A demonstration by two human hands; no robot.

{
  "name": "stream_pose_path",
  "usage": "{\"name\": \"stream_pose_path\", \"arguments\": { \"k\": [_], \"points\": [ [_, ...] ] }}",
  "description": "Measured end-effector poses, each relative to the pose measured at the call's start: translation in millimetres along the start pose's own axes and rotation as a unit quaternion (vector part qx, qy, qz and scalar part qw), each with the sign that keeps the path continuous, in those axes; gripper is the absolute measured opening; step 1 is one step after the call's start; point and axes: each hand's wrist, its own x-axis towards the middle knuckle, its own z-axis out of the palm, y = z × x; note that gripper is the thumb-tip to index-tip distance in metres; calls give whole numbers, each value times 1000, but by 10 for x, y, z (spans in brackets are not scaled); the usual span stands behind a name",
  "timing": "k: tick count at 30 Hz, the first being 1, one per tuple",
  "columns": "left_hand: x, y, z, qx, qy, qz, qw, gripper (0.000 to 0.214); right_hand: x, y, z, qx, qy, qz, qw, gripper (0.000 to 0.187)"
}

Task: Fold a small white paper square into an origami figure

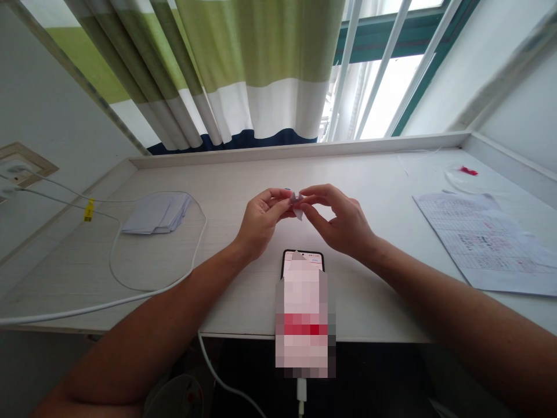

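Both my hands meet above the middle of the white table (383, 191), pinching a small folded piece of pale paper (297, 203) between them. My left hand (260, 219) grips its left side with thumb and fingertips closed. My right hand (337, 219) pinches its right side, the other fingers curled. A phone (303, 264) lies on the table just below my hands, its screen blurred out, with a white cable plugged into its near end.
A stack of white paper sheets (157, 213) lies at the left inside a loop of white cable (156, 284). Printed sheets (483, 238) lie at the right, a small clear bag with something red (468, 171) behind them. Striped curtains (226, 69) and a window stand beyond.
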Motion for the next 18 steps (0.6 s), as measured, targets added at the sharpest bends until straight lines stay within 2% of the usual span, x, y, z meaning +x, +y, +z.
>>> {"name": "stream_pose_path", "arguments": {
  "k": [7, 10, 14, 16, 18],
  "points": [
    [5, -26, -34, 56, -30, 5, 998, 39, -4, 10, 46, 43, 56, -4, 997, 18],
    [-8, -15, -36, 82, -30, 23, 996, 37, 10, 48, 59, 91, 68, 48, 992, 32],
    [-16, -3, -25, 106, -5, 48, 993, 35, 32, 107, 30, 174, -17, 164, 971, 36],
    [-16, -3, -19, 110, 1, 53, 993, 35, 40, 118, 13, 218, -43, 186, 957, 37],
    [-15, -7, -17, 109, -3, 54, 993, 35, 44, 116, 8, 257, -39, 192, 946, 37]
  ]
}}
